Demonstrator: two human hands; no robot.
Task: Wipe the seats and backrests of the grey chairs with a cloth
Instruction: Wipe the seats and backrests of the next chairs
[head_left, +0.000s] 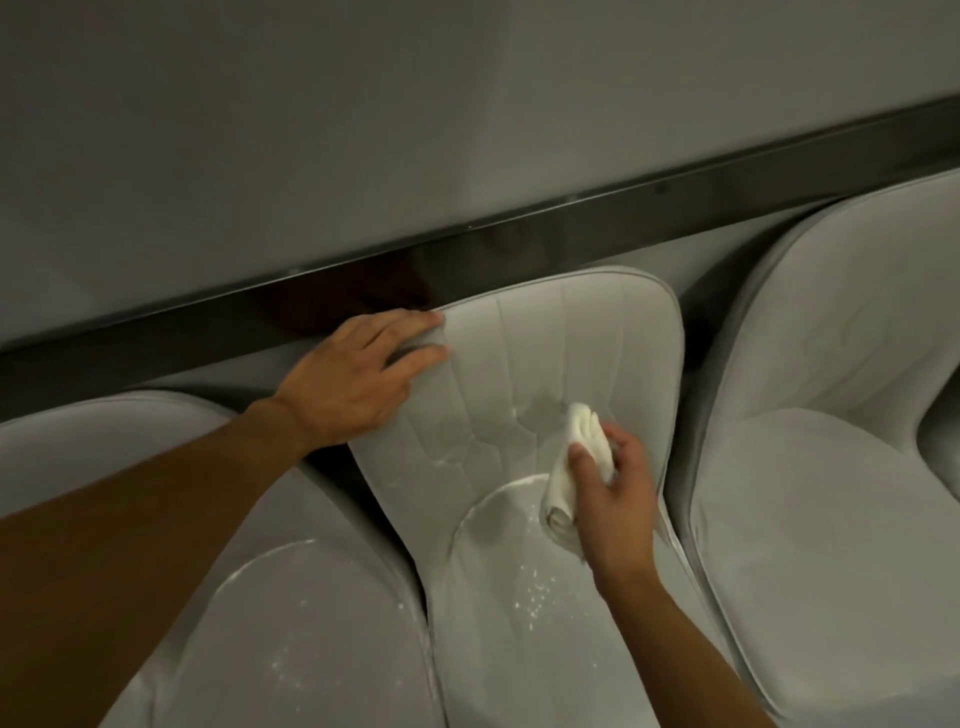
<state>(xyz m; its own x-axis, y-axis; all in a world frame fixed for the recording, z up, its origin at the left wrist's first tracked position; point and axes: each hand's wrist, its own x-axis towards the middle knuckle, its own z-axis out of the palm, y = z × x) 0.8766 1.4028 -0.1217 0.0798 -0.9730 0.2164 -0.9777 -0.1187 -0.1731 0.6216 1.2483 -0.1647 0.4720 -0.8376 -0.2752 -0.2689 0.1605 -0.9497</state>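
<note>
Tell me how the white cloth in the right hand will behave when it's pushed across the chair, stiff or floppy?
Probably floppy: the cloth sags in folds below the right hand that pinches it. Likely light, since thumb and fingers alone carry it. It may bunch rather than slide on the middle chair's backrest, whose fabric looks napped.

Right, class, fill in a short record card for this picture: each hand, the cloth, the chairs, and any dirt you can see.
left hand: rests on the top left corner of the middle backrest
right hand: grips the cloth
cloth position: low on that backrest, just above the seat
chairs: three grey in a row, including left chair and right chair
dirt: white specks on the middle seat and the left chair
</note>
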